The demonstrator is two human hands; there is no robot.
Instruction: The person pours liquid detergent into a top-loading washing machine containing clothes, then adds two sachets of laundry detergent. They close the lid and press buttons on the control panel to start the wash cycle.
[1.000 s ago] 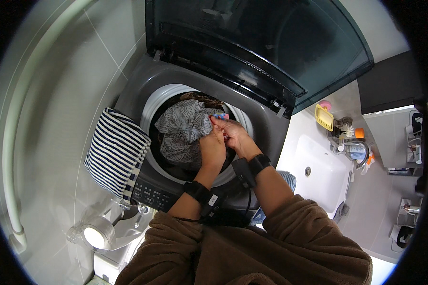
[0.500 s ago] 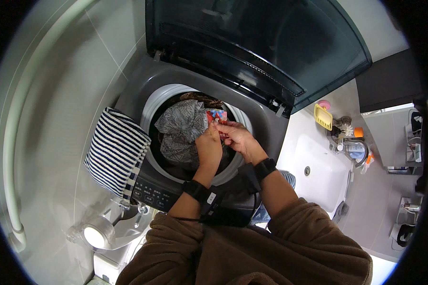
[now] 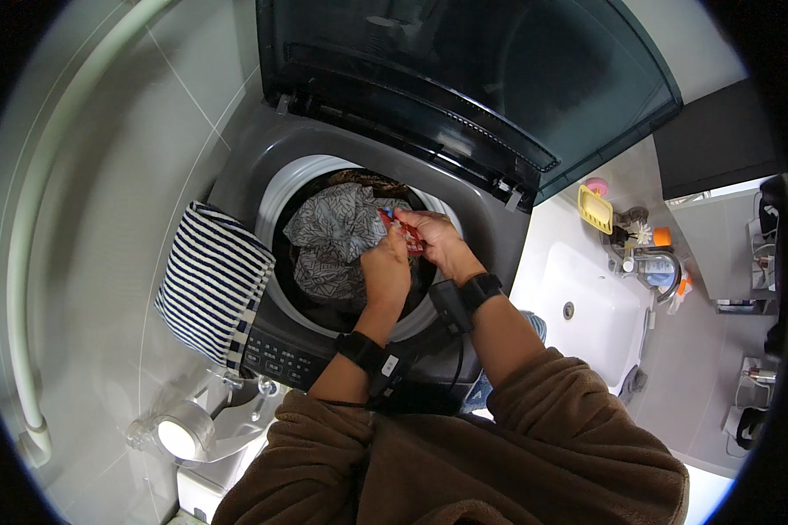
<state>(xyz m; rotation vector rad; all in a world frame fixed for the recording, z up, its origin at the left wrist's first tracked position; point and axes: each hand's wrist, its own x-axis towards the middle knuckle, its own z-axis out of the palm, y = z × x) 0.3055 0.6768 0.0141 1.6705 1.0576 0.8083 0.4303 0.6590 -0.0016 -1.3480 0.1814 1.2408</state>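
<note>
Over the open drum of a top-loading washing machine (image 3: pixel 245 144), both my hands pinch a small red printed packet (image 3: pixel 414 241). My left hand (image 3: pixel 387 265) grips it from the near left side, with its fingers closed. My right hand (image 3: pixel 440 238) is closed round its right and upper part and covers much of it. Whether the packet is torn is hidden by the fingers. Just left of it, a grey patterned cloth (image 3: pixel 331 229) lies bunched in the drum, with darker brown laundry (image 3: pixel 390 187) behind it. The drum's white rim (image 3: pixel 276 194) circles the clothes.
The machine's dark lid (image 3: pixel 499 96) stands raised at the back. A navy-and-white striped cloth (image 3: pixel 212 280) hangs over the left edge, near the control panel (image 3: pixel 276 354). On the right are a white sink (image 3: pixel 578 337), a faucet (image 3: pixel 665 262) and a yellow soap dish (image 3: pixel 595 210).
My right hand has shifted slightly up and left over the packet, covering most of its colourful upper end. The left hand stays almost in place.
</note>
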